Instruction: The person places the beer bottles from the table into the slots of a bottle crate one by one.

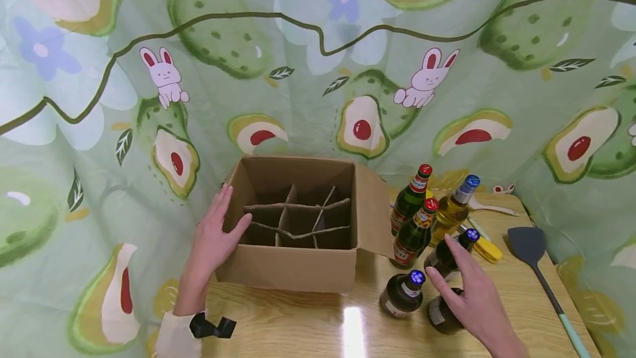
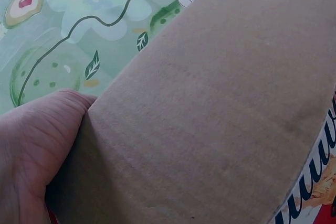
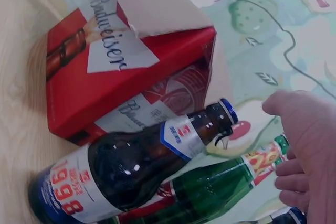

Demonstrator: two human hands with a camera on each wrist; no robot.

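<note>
- Six glass bottles stand together on the pale wood-grain table [image 1: 283, 325], just right of the open brown cardboard box [image 1: 290, 269]; I make out three dark-brown ones, two green ones with red caps and one amber-yellow bottle with a blue cap [image 1: 449, 214].
- From where I stand, the left hand [image 1: 218, 236] holds the box's left wall, thumb over the rim, fingers outside and fairly straight. Steady pressure there, I'd say, suits a light carton better than a hard squeeze.
- The right hand [image 1: 477, 297] is over the dark bottles, thumb and forefinger spread wide; I can't tell whether its skin touches glass.
- Beneath it, one dark bottle [image 1: 439, 314] is largely covered. Another, the dark-brown bottle with a blue cap and white 1998 label [image 3: 131, 166], looks clear of the fingers in the right wrist view.
- My advice: close round a neck or shoulder from above, well below the cap, and lift straight, since the neighbours crowd close and could be toppled by a sideways drag.
- Inside the box, a grey-brown cardboard divider [image 1: 284, 205] bends along its near strip; a bottle base could catch on that edge.
- The tan right-hand flap [image 1: 375, 209] juts toward the green bottles [image 1: 412, 233], so keep the wrist high above it.
</note>
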